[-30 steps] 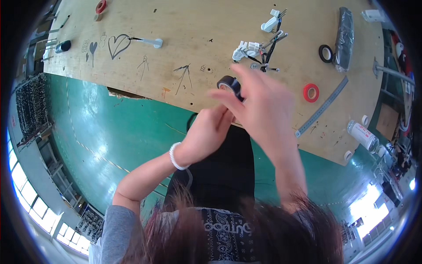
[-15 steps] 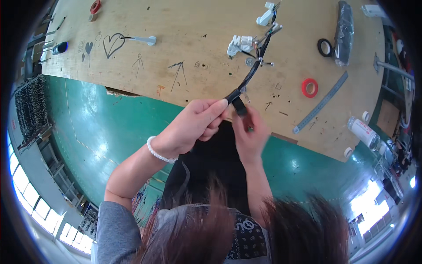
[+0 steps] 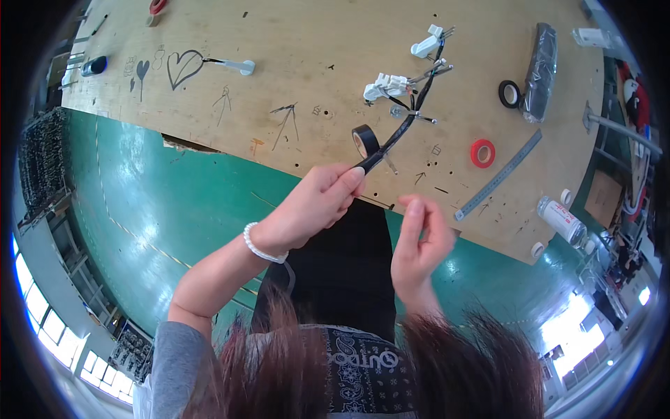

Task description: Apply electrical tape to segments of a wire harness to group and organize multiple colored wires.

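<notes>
My left hand (image 3: 326, 197) is closed round the near end of a black-taped wire harness (image 3: 399, 133), which runs up and away over the board. A roll of black tape (image 3: 370, 140) sits against the harness just beyond my left fingertips, on its left side. My right hand (image 3: 423, 246) is held apart from the harness, to its lower right, with bent, parted fingers and nothing visible in them. At the harness's far part are white connectors (image 3: 386, 86), another white connector (image 3: 426, 43) and metal pins (image 3: 424, 119) standing by the wires.
On the wooden board (image 3: 279, 42) lie a red tape roll (image 3: 482, 153), a steel ruler (image 3: 499, 174), a second black tape roll (image 3: 510, 94) and a plastic-wrapped dark bundle (image 3: 540, 73). A clear bottle (image 3: 562, 222) stands near the right edge. A white-headed piece (image 3: 246, 68) is at the left.
My right hand has let go of the black tape roll and drawn back down and to the right. The roll now sits on the harness's left side. My left hand keeps its hold.
</notes>
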`<state>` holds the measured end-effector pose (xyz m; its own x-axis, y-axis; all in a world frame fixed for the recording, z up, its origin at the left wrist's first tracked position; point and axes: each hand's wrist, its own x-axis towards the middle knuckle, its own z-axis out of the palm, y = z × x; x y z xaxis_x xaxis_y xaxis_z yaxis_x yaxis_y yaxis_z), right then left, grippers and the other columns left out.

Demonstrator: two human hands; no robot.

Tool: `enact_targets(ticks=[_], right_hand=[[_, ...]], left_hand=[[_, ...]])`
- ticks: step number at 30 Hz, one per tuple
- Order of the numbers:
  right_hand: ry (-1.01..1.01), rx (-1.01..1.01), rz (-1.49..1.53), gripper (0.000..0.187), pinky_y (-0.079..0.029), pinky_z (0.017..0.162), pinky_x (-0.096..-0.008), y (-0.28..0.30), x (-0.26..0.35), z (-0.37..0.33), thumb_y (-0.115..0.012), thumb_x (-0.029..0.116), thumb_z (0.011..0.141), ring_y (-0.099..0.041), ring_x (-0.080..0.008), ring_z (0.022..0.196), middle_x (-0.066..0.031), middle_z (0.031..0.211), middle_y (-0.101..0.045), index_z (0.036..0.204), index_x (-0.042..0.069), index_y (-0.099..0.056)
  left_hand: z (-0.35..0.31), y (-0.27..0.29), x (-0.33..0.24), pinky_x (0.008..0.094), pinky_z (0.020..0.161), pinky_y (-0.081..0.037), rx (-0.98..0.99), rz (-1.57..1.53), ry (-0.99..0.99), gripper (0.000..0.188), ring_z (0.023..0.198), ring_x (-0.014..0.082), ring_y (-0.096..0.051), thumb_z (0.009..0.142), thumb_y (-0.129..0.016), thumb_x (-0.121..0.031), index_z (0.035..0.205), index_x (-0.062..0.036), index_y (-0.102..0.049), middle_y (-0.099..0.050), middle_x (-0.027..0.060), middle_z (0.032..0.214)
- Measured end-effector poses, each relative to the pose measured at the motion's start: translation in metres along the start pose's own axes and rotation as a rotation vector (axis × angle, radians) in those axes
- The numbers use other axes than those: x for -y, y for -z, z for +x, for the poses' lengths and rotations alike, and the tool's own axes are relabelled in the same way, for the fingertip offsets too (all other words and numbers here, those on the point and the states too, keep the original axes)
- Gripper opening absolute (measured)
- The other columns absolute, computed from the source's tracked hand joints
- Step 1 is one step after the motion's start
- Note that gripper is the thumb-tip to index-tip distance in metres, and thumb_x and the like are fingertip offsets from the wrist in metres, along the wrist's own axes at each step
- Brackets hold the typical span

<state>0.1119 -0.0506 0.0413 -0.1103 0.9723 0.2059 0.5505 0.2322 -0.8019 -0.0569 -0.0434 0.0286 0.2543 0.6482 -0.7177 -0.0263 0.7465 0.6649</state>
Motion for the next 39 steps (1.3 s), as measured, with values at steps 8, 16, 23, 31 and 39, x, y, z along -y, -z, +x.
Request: enact_targets(ticks=[8,16,23,31,39], right_hand=[[-0.699,-0.303,1.015,0.038,-0.046,0.076,-0.0214,-0.105,-0.029,-0.027,-0.061,-0.001,0.088,-0.060,-0.0073,0.086,-0.0028,0.094,-0.066,0.126,-0.001,-0.056],[-0.213,0.012,-0.102,0.029,-0.041,0.049,-0.0243,0.019,-0.009,-0.001,-0.074,0.002,0.074,-0.048,-0.0099,0.047,-0.0009,0.054,-0.047,0.101,0.002,-0.068],[0.261,0.311,-0.285,0.024,-0.044,0.057,-0.0259,-0.037,0.001,0.081,-0.066,0.013,0.086,-0.055,-0.0156,0.063,-0.0073,0.071,-0.055,0.108,0.003,-0.064],[-0.773,-0.092,0.953,0.043,-0.043,0.052,-0.0220,-0.059,0.001,-0.022,-0.049,0.012,0.099,-0.053,-0.0077,0.059,-0.0057,0.085,-0.062,0.140,0.005,-0.038],[-0.786,-0.298,0.887,0.018,-0.035,0.044,-0.0172,-0.089,-0.023,-0.044,-0.067,0.009,0.090,-0.049,-0.0020,0.055,0.0006,0.072,-0.059,0.106,0.000,-0.063]], left_hand=[[-0.007,0.005,-0.033,0.0208,0.040,-0.015,0.147,-0.437,0.371,0.029,0.046,0.0014,-0.021,0.104,-0.042,-0.030,0.083,-0.0102,-0.046,-0.027,-0.0099,0.061],[0.001,0.004,-0.014,0.0363,0.041,-0.037,-0.139,0.666,-0.314,0.024,0.042,0.0283,-0.047,0.097,-0.051,-0.021,0.080,-0.0036,-0.050,-0.051,0.0120,0.054],[-0.001,-0.005,0.004,0.0462,0.049,-0.043,-0.197,0.653,-0.445,0.020,0.048,0.0342,-0.054,0.096,-0.051,-0.018,0.092,0.0006,-0.053,-0.057,0.0166,0.061],[-0.004,0.012,-0.028,0.0205,0.039,-0.013,0.219,-0.507,0.368,0.028,0.045,0.0015,-0.019,0.104,-0.040,-0.030,0.082,-0.0111,-0.043,-0.025,-0.0101,0.059],[0.000,0.028,-0.036,0.0200,0.039,-0.014,0.222,-0.389,0.379,0.025,0.044,0.0005,-0.022,0.103,-0.041,-0.026,0.084,-0.0113,-0.048,-0.028,-0.0113,0.059]])
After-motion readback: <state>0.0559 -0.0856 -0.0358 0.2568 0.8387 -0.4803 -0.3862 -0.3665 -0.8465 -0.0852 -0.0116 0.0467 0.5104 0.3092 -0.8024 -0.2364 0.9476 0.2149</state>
